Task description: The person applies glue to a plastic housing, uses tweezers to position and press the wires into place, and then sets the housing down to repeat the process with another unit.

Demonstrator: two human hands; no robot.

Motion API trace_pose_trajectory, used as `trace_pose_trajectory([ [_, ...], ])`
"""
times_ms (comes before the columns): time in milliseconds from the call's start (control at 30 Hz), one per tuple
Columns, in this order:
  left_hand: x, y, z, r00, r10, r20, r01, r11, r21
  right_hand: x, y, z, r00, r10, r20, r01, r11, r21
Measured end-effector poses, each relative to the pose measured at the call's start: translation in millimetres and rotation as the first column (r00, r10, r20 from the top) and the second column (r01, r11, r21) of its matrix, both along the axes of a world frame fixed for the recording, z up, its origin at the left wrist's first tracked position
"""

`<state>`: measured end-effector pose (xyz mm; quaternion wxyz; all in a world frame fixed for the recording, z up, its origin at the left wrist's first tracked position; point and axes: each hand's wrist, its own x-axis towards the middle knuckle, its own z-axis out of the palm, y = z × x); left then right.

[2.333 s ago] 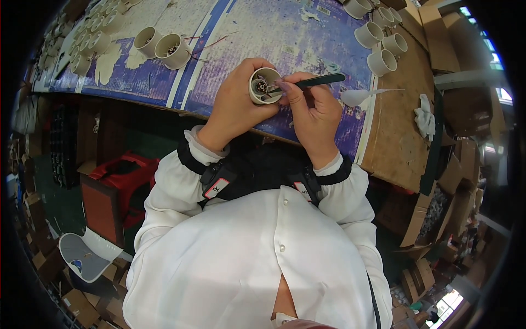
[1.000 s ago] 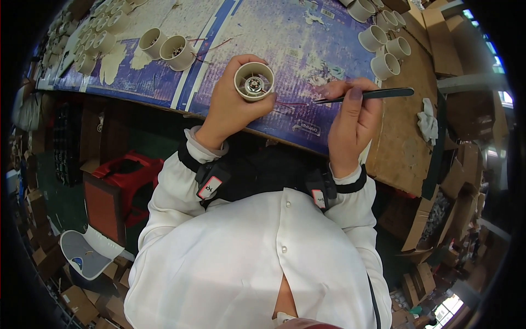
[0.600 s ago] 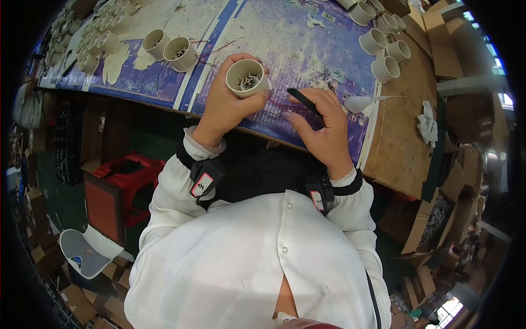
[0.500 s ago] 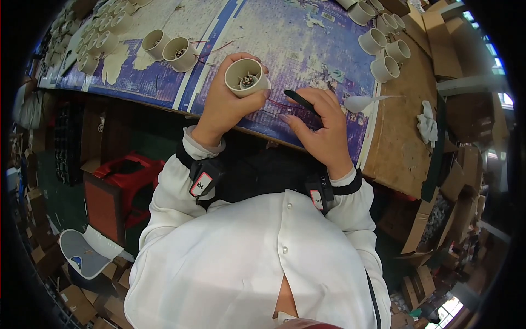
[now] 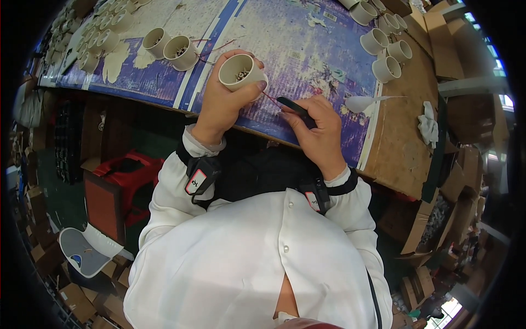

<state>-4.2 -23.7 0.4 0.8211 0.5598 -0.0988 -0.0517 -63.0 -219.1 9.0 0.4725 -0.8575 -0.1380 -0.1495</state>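
My left hand [image 5: 224, 104] is wrapped round a white plastic cup-shaped housing [image 5: 258, 75], its open mouth tipped toward me. Small metallic parts [image 5: 241, 74] show inside it. From the housing's right side thin red wires [image 5: 271, 99] run toward my right hand [image 5: 319, 123]. That hand is closed on a slim dark tool [image 5: 293, 105], whose exact kind I cannot make out. The wires reach its thumb and fingertips; whether they are pinched there is unclear.
Two similar housings [image 5: 179, 53] with wires stand beyond my left hand. Several more are grouped at the far left [image 5: 108, 40] and far right [image 5: 386, 69]. A white pointed nozzle-like piece [image 5: 359, 103] and a crumpled cloth [image 5: 427, 124] lie rightward on the cardboard-covered table [image 5: 397, 143].
My left hand has tilted the housing and shifted it slightly left. My right hand with the dark tool has moved a little left and nearer me.
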Motion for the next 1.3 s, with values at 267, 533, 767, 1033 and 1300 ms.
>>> trace_pose_trajectory([
  [267,-5.2,-12.7,-8.1,0.933,0.077,0.351,-0.195,0.929,0.314,-1.8,-23.9,0.0,0.994,-0.053,-0.091,0.076,0.959,0.271],
  [533,-10.3,-18.9,-5.1,0.895,0.035,0.445,-0.288,0.806,0.516,-14.6,-20.9,15.7,0.994,-0.034,0.105,0.025,0.996,0.087],
  [767,-10.6,-19.0,-6.6,0.906,0.038,0.421,-0.285,0.790,0.542,-22.2,-23.5,13.0,0.992,-0.104,-0.071,0.103,0.995,-0.009],
  [1033,-8.8,-22.1,-7.2,0.868,-0.014,0.496,-0.298,0.785,0.543,11.1,-10.1,20.5,0.973,-0.072,0.221,0.060,0.997,0.058],
  [1300,-7.9,-20.0,-3.3,0.915,-0.019,0.404,-0.211,0.830,0.517,15.1,2.0,11.9,0.994,-0.053,0.091,0.048,0.998,0.050],
])
